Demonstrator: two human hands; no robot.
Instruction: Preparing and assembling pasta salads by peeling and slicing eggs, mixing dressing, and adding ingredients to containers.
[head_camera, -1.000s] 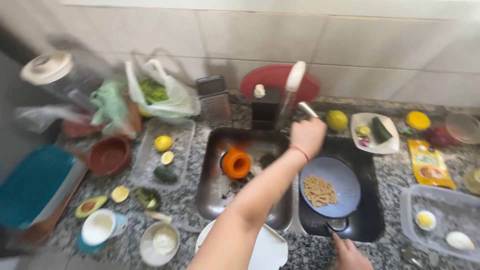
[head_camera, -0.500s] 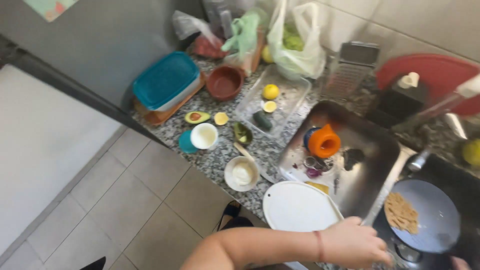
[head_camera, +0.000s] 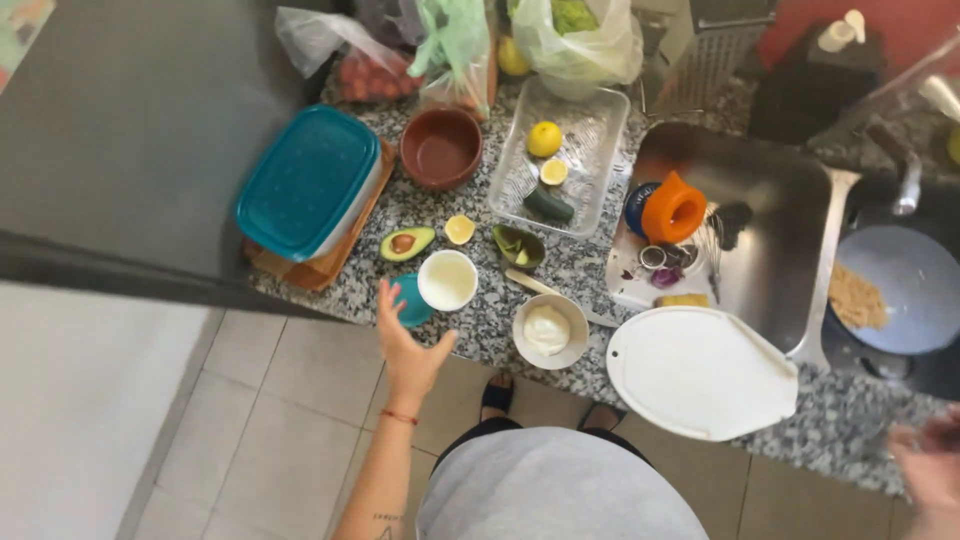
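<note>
Currently left hand is open, fingers spread, holding nothing, reaching at the counter edge toward the white cup on a teal lid. Best approach, I'd judge: wrap the cup from the side, keep it level. Cup sits just beyond the fingertips, not touching. Right hand is blurred at the frame edge; can't tell its state. Beyond the cup: halved avocado, lemon half, brown bowl.

Our left hand reaches forward, palm open, fingers spread, grip empty. Our right hand blurs at the frame's lower right edge.
</note>
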